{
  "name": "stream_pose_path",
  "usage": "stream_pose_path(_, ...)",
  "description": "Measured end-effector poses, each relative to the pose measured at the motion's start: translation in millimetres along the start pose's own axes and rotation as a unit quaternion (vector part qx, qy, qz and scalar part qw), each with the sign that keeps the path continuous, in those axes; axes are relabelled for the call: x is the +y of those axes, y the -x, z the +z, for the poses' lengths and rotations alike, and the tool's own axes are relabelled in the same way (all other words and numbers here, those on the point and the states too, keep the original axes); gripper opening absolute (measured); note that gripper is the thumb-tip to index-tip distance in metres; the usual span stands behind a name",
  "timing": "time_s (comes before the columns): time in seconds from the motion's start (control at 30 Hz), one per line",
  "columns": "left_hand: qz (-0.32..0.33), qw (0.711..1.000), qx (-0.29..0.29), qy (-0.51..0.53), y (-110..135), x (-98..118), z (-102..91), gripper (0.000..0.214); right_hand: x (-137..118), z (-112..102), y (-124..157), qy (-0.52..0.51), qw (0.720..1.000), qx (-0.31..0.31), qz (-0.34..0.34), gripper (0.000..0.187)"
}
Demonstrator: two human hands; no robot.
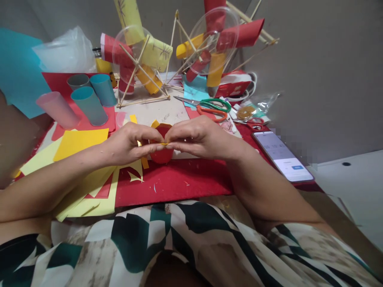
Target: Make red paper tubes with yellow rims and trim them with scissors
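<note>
At the left of the frame, plastic cups (89, 107) stand behind a yellow sheet (81, 144). Near the centre, the left hand (131, 140) pinches a small yellow strip (164, 144) between thumb and fingers; the strip's visible edge runs roughly left to right, directly between both sets of fingertips, so neither hand is clearly nearer. A red round piece (161, 157) shows just behind and below it; whether they touch, I cannot tell. The right hand (201, 137) pinches the strip's other side. Scissors (213, 105) lie beyond, and a phone (283, 156) rests at right.
</note>
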State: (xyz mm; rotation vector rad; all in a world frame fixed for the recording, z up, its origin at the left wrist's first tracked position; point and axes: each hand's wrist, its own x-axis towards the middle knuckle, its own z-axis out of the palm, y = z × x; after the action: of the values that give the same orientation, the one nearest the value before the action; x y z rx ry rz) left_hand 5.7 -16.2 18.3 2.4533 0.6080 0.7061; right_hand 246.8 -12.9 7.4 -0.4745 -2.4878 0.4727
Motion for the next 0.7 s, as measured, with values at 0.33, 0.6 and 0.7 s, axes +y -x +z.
stream_pose_path(0.33,-0.004,0.998,-0.04,0.056,1,-6,-9.9,0.027,3,-5,1,-0.021,1.0,0.0,0.013,0.018)
stream_pose_path(0.6,0.041,0.999,-0.026,-0.013,2,-1,-4.6,0.019,-2,-5,0,-0.056,0.998,0.007,0.012,0.019)
stream_pose_path(0.7,0.032,0.998,-0.053,-0.016,4,3,-2.6,0.017,-2,-5,-1,-0.052,0.994,0.092,0.041,0.019)
